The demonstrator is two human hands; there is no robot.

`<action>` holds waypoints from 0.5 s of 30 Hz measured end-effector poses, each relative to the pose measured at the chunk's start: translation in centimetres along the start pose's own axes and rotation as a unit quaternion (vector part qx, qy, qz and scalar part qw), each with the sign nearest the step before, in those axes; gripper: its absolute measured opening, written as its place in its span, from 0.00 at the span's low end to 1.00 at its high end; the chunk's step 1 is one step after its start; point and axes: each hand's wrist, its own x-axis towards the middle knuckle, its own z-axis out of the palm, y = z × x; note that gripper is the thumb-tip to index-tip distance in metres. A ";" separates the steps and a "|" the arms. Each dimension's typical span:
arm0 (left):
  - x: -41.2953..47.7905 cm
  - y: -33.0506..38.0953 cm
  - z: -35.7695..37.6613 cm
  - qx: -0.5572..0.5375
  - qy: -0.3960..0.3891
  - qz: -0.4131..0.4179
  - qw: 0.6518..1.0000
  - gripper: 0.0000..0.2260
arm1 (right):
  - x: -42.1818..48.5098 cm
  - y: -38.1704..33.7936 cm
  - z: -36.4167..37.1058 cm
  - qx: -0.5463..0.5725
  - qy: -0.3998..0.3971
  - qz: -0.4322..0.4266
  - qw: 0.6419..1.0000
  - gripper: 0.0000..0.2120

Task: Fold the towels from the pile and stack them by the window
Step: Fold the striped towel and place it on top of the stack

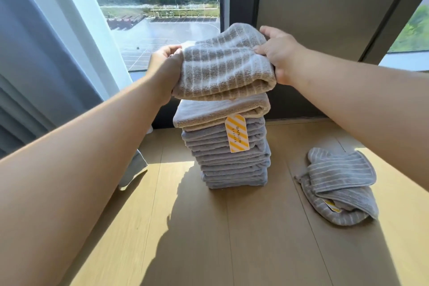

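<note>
Your left hand point(166, 62) and right hand point(276, 53) each curl their fingers round 1 end of a folded beige terry towel with white stripes point(225, 69). It sits atop the stack of folded grey and beige towels point(232, 160), which stands on the pale wooden floor point(232, 239) before the window point(162, 7). 1 yellow-striped paper tag point(236, 133) hangs down the stack's front. 1 loosely folded grey striped towel point(341, 186) lies apart, to the right.

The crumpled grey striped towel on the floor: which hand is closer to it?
Right. The right hand grips the folded beige striped towel up and left of the crumpled grey striped towel; the left hand grips its far end.
</note>
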 end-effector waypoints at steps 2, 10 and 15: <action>0.8 -1.5 -0.2 0.017 -0.021 -0.041 0.999 0.09 | 0.4 1.1 -0.1 -0.024 0.015 0.016 0.999 0.28; -0.6 -6.6 0.8 0.133 -0.061 -0.100 0.984 0.15 | 0.8 6.3 -1.0 -0.439 0.033 -0.071 0.895 0.26; -0.9 -4.5 0.5 0.027 -0.017 -0.025 0.999 0.19 | 1.0 4.5 -0.5 -0.414 0.037 -0.143 0.898 0.27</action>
